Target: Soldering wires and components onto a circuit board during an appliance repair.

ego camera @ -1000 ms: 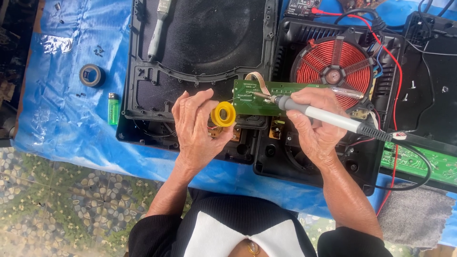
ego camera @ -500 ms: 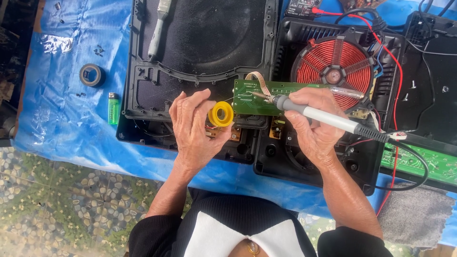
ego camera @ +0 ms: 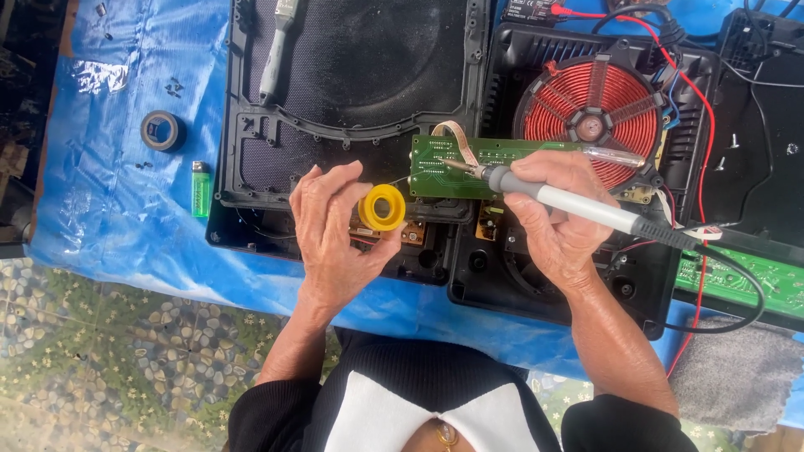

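Barely anything's moved: your left hand point(ego camera: 335, 230) still pinches the yellow solder spool point(ego camera: 382, 208), right hand point(ego camera: 557, 213) still grips the grey-handled soldering iron point(ego camera: 578, 205) on the green circuit board point(ego camera: 469, 163).

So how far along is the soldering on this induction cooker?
Done: the cooker is opened, its copper coil exposed. In hand: the right hand holds the soldering iron to the green circuit board; the left hand holds a yellow solder spool. Left: the housing is unassembled.

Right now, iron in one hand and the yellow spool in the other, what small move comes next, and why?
Probably feed solder from the yellow spool in the left hand toward the iron's tip. The soldering iron in the right hand already points at the green circuit board, while the spool sits just left of it.
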